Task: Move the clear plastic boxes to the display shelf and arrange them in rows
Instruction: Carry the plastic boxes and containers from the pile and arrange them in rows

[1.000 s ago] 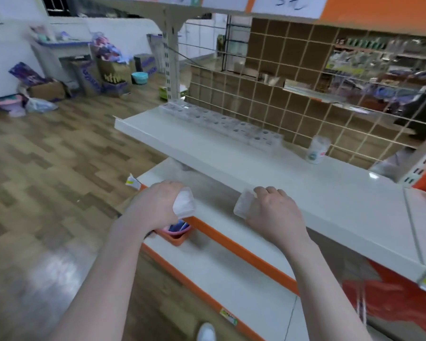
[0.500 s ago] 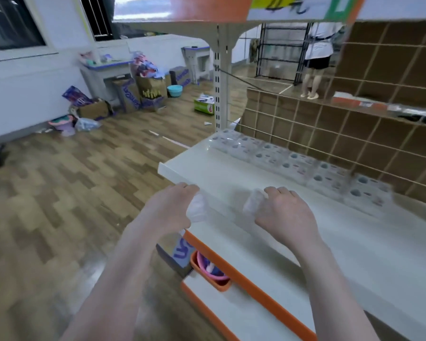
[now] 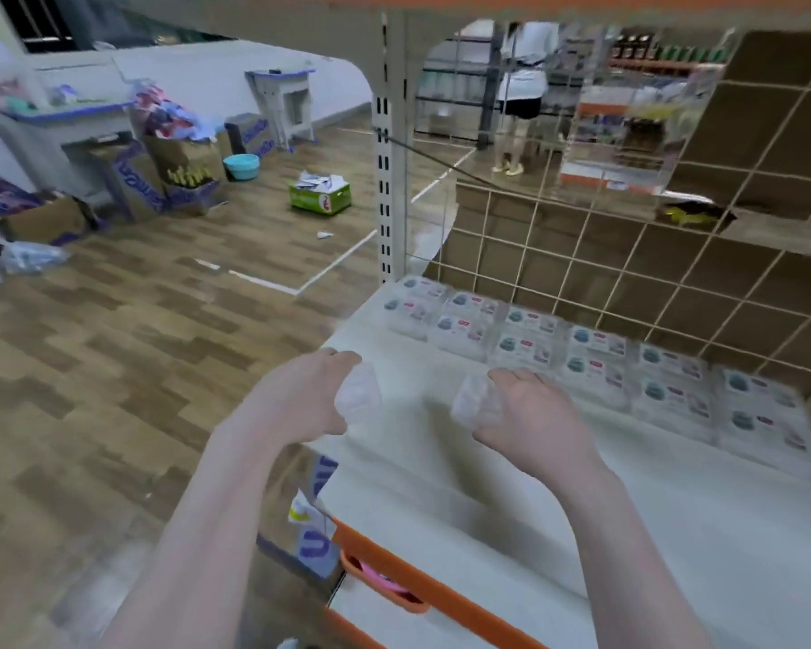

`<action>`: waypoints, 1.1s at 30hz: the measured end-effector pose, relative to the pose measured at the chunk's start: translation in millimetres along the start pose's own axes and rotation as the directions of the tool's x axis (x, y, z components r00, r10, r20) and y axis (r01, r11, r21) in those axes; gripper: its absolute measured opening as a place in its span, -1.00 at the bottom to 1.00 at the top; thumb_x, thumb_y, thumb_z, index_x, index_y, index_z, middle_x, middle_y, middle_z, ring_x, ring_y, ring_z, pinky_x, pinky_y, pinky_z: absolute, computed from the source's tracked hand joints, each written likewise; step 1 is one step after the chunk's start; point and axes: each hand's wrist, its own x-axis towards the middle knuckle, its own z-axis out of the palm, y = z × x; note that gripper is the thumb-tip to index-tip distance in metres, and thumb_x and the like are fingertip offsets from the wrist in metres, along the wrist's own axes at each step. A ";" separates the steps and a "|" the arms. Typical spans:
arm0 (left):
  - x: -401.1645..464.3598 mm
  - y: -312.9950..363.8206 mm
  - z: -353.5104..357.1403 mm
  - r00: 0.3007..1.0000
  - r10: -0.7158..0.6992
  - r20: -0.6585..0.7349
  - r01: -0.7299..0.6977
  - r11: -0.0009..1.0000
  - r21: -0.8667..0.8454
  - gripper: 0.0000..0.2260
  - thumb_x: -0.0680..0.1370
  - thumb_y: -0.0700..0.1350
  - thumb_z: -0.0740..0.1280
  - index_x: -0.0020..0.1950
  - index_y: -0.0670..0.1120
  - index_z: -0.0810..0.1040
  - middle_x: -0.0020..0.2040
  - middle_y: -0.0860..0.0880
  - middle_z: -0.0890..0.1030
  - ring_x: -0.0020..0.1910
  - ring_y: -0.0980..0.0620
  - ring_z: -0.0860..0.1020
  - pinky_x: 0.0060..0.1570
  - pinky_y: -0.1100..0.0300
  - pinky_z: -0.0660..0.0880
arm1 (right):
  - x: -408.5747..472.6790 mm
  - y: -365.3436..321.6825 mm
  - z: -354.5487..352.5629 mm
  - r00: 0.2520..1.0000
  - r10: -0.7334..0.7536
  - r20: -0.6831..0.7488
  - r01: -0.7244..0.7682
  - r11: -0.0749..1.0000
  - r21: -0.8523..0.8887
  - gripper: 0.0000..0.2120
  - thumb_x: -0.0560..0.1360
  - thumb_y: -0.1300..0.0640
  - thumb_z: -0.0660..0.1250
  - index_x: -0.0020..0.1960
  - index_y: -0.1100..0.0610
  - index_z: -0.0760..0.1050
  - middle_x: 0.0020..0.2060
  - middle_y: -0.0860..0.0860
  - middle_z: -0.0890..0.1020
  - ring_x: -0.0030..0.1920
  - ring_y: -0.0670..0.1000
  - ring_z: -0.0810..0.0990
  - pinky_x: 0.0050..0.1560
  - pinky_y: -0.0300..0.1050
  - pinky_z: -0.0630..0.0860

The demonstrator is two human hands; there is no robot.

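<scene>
I see a clear plastic box [image 3: 357,399] in the left hand [image 3: 307,395], fingers curled round it, held over the near left corner of the display shelf [image 3: 441,480]. A second clear box [image 3: 476,401] sits in the right hand [image 3: 532,421], fingers wrapped round it too, above the shelf's bare middle. Both boxes are blurred, so I can't say whether either touches the shelf surface. Behind my hands, a double row of boxes [image 3: 595,363] runs along the back of the shelf, just in front of the wire grid [image 3: 675,255]. Below the shelf edge I see an orange basket [image 3: 385,587]. Beyond, cardboard cartons [image 3: 160,180] stand on the wooden floor [image 3: 113,344].
</scene>
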 end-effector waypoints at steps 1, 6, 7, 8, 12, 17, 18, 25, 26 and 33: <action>10.1 -7.9 -2.6 1.000 0.023 0.015 -0.023 1.000 0.006 -0.37 0.45 -0.19 0.35 0.47 0.02 0.20 0.31 -0.02 0.38 0.21 -0.06 0.44 0.09 0.04 0.48 | 8.2 -6.5 1.3 1.000 0.024 -0.001 -0.024 1.000 -0.003 -0.60 0.41 -0.02 0.32 0.19 0.09 0.38 0.13 0.04 0.49 0.19 0.08 0.42 0.11 -0.12 0.34; 56.6 -51.8 -18.3 0.986 0.139 0.092 -0.141 0.990 0.016 -0.35 0.46 -0.19 0.35 0.49 0.02 0.17 0.42 0.01 0.30 0.17 -0.05 0.44 0.04 0.13 0.48 | 48.0 -52.4 6.4 0.992 0.122 0.014 -0.122 0.993 -0.006 -0.59 0.41 -0.02 0.33 0.20 0.07 0.38 0.16 0.02 0.49 0.21 0.07 0.42 0.05 -0.14 0.35; 63.6 -60.0 -21.9 0.981 0.163 0.106 -0.167 0.986 0.026 -0.35 0.46 -0.19 0.35 0.50 0.01 0.17 0.43 0.02 0.29 0.16 -0.05 0.44 0.03 0.17 0.46 | 55.2 -61.4 8.2 0.991 0.133 0.024 -0.133 0.991 -0.010 -0.60 0.41 -0.02 0.33 0.19 0.07 0.38 0.15 0.01 0.49 0.21 0.06 0.42 0.03 -0.14 0.34; 71.1 -67.8 -24.8 0.975 0.190 0.116 -0.196 0.980 0.040 -0.35 0.45 -0.18 0.35 0.50 0.01 0.18 0.43 0.01 0.30 0.21 -0.05 0.43 0.08 0.18 0.44 | 61.9 -69.0 10.1 0.988 0.153 0.031 -0.152 0.988 -0.012 -0.61 0.41 -0.03 0.33 0.18 0.08 0.37 0.14 0.01 0.48 0.20 0.06 0.42 -0.01 -0.14 0.32; 95.8 -92.1 -30.0 0.948 0.288 0.134 -0.295 0.955 0.040 -0.42 0.37 -0.18 0.38 0.37 -0.01 0.33 0.25 -0.03 0.45 0.19 -0.06 0.47 0.10 0.03 0.48 | 77.9 -89.7 16.7 0.972 0.233 0.035 -0.233 0.973 -0.004 -0.55 0.41 -0.05 0.34 0.23 0.06 0.35 0.17 0.01 0.46 0.21 0.06 0.41 0.00 -0.16 0.30; 113.6 -109.1 -29.3 0.934 0.332 0.133 -0.338 0.941 0.028 -0.48 0.39 -0.12 0.41 0.33 -0.08 0.36 0.20 -0.05 0.48 0.15 -0.09 0.48 0.09 -0.03 0.49 | 84.8 -98.9 22.0 0.959 0.274 0.069 -0.272 0.962 -0.026 -0.49 0.39 -0.05 0.35 0.28 0.07 0.35 0.18 0.02 0.47 0.22 0.07 0.41 0.07 -0.17 0.33; 115.4 -110.5 -28.1 0.930 0.344 0.133 -0.350 0.937 0.025 -0.48 0.40 -0.12 0.41 0.33 -0.08 0.36 0.19 -0.06 0.48 0.14 -0.09 0.48 0.08 -0.01 0.49 | 85.8 -98.8 22.9 0.957 0.277 0.084 -0.275 0.961 -0.032 -0.48 0.39 -0.04 0.36 0.29 0.07 0.34 0.19 0.03 0.47 0.22 0.07 0.40 0.09 -0.16 0.33; 119.7 -120.1 -25.9 0.928 0.342 0.147 -0.349 0.937 0.023 -0.39 0.43 -0.15 0.40 0.44 -0.02 0.26 0.27 -0.05 0.43 0.22 -0.07 0.44 0.14 0.04 0.46 | 89.1 -99.5 23.6 0.949 0.279 0.147 -0.275 0.960 -0.046 -0.34 0.39 -0.02 0.34 0.43 0.00 0.17 0.26 0.03 0.40 0.28 0.09 0.35 0.19 -0.11 0.30; 119.6 -121.4 -26.5 0.929 0.344 0.140 -0.349 0.937 0.012 -0.38 0.43 -0.16 0.40 0.45 -0.02 0.25 0.27 -0.05 0.44 0.22 -0.07 0.44 0.15 0.04 0.46 | 89.6 -100.3 22.9 0.950 0.270 0.154 -0.267 0.963 -0.042 -0.30 0.39 -0.03 0.34 0.45 -0.03 0.13 0.28 0.02 0.38 0.29 0.09 0.34 0.21 -0.10 0.28; 115.8 -130.1 -25.0 0.936 0.330 0.119 -0.328 0.944 -0.038 -0.36 0.42 -0.14 0.41 0.45 0.00 0.24 0.29 -0.03 0.44 0.20 -0.03 0.46 0.12 0.05 0.50 | 95.8 -106.1 21.5 0.964 0.214 0.157 -0.208 0.977 -0.052 -0.38 0.40 -0.07 0.33 0.40 -0.04 0.22 0.28 -0.01 0.37 0.31 0.06 0.30 0.25 -0.06 0.24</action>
